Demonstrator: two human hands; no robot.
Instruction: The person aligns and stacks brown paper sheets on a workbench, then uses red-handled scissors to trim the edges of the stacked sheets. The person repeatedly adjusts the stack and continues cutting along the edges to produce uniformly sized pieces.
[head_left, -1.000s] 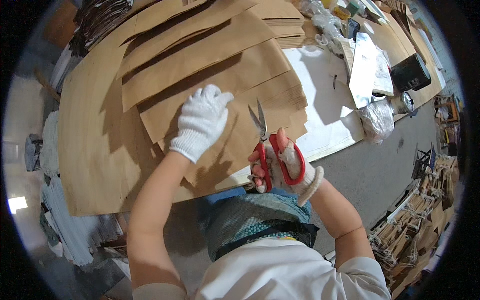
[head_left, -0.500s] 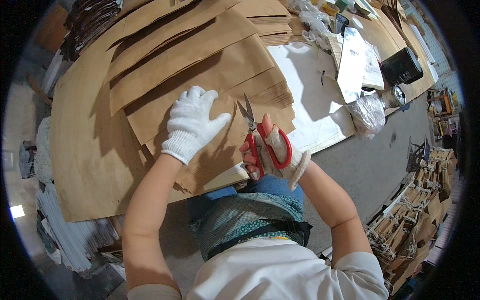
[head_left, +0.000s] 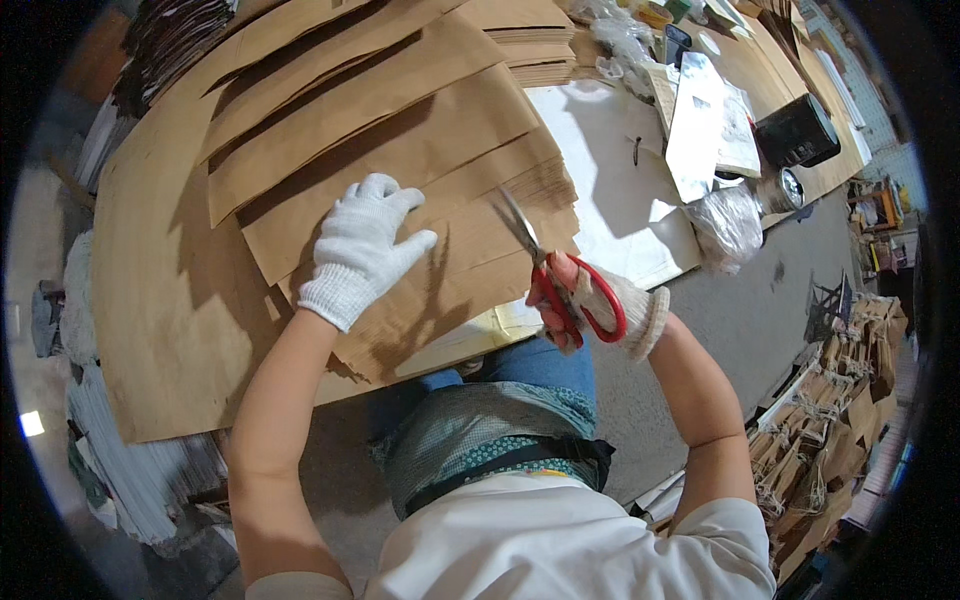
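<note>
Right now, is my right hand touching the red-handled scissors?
Touching. The head view shows the right hand gripping the red-handled scissors, its fingers pressed around the handles without a gap.

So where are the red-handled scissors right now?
In the head view, the scissors are in the right hand, just right of centre and right of the gloved left hand, blades showing against the brown paper sheets.

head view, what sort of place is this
Probably a small paper-working workshop: overlapping brown paper sheets spread across a broad pale wooden table, red-handled metal scissors in the right hand, and brown bundles with white cord off to the right.
</note>
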